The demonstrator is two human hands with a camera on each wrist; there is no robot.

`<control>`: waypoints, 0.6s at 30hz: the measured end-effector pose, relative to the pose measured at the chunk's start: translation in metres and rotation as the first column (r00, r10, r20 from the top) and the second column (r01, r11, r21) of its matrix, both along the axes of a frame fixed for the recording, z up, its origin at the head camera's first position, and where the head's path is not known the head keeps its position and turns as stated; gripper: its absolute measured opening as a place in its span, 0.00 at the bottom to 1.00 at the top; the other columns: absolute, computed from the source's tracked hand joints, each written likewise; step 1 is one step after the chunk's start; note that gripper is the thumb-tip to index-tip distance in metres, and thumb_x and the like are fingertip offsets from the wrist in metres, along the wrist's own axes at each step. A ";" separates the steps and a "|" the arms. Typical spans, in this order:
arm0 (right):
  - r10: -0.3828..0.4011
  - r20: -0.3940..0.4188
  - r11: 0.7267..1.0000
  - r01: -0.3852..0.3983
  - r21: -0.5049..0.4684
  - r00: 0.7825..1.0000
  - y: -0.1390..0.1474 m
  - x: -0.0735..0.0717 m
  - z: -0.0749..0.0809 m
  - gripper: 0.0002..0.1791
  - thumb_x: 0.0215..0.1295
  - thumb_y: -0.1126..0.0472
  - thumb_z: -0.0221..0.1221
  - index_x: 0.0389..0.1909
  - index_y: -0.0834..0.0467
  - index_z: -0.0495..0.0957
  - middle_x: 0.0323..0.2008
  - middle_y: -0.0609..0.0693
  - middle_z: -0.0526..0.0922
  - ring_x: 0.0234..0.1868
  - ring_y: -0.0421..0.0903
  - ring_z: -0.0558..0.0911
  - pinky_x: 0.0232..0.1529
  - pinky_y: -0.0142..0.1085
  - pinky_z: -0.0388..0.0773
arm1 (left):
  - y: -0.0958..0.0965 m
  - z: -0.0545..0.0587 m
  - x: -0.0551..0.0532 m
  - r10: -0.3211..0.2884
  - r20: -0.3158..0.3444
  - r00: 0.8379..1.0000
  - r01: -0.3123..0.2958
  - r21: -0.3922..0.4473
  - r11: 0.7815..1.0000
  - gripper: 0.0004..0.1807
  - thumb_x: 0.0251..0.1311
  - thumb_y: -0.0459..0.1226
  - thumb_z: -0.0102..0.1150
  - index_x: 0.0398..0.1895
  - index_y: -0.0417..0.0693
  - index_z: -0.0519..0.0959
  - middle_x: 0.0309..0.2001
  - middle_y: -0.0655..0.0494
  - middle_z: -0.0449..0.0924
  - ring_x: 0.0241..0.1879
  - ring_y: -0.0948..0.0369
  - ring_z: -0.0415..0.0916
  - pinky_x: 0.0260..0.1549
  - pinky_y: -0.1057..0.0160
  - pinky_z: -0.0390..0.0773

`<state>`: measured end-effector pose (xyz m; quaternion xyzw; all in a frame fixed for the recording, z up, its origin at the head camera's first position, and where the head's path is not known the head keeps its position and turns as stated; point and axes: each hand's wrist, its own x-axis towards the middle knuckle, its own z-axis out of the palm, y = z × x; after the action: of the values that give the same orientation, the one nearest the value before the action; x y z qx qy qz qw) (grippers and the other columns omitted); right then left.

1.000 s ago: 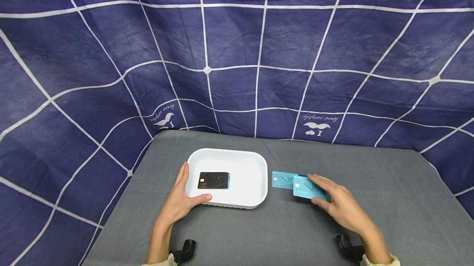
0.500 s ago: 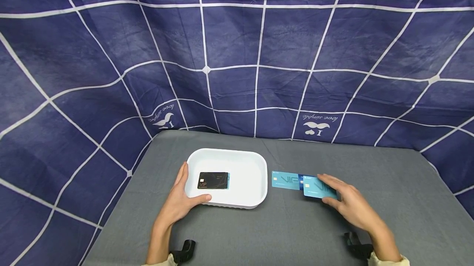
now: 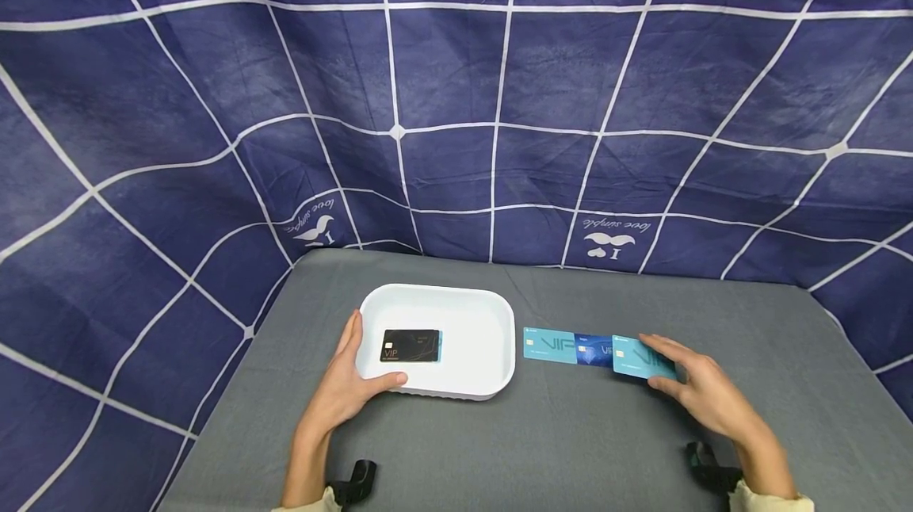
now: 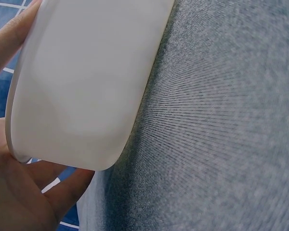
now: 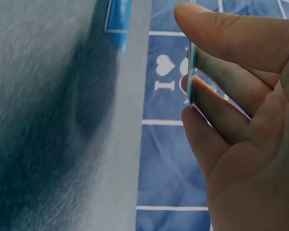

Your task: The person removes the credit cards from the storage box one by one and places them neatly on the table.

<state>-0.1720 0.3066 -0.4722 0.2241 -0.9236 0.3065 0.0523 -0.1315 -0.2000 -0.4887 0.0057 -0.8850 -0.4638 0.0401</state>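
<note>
My left hand (image 3: 342, 385) holds the left end of a white plastic tray (image 3: 474, 345), thumb over the near rim and fingers along the outer side. Inside the tray lies a black VIP card (image 3: 410, 345) with a light blue edge showing from under it. My right hand (image 3: 702, 389) pinches a light blue VIP card (image 3: 638, 357) between thumb and fingers; the right wrist view shows that card edge-on, raised off the cloth. To its left, another light blue card (image 3: 548, 345) and a dark blue card (image 3: 594, 349) lie in a row, the held card overlapping the dark one's right end.
Grey cloth (image 3: 556, 448) covers the table. A blue curtain with white grid lines (image 3: 549, 100) hangs behind it and down the left side. Black wrist camera mounts (image 3: 353, 483) sit at both wrists.
My right hand has moved to the right with the light blue card, uncovering more of the dark blue card. My left hand and the tray have stayed in place.
</note>
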 end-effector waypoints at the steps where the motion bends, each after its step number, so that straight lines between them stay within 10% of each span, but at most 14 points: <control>1: 0.002 -0.012 1.000 -0.002 0.002 1.000 0.002 -0.001 -0.002 0.34 0.55 0.67 0.71 0.65 0.59 0.74 0.61 0.63 0.76 0.61 0.55 0.72 0.53 0.12 0.50 | 0.000 0.000 0.000 -0.001 -0.002 1.000 0.001 -0.003 1.000 0.71 0.42 0.51 0.80 0.78 0.37 0.38 0.78 0.39 0.35 0.76 0.45 0.34 0.69 0.40 0.44; 18: -0.005 0.021 1.000 0.004 0.028 1.000 0.039 -0.015 -0.032 0.32 0.56 0.65 0.70 0.63 0.63 0.75 0.58 0.69 0.76 0.60 0.45 0.71 0.51 0.11 0.49 | 0.000 0.000 -0.001 0.000 0.006 1.000 0.000 -0.007 1.000 0.70 0.43 0.50 0.79 0.79 0.39 0.38 0.78 0.40 0.34 0.76 0.45 0.34 0.69 0.40 0.44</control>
<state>-0.1869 0.3454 -0.5038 0.2195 -0.9288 0.2958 0.0401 -0.1325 -0.1999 -0.4888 0.0070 -0.8868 -0.4605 0.0377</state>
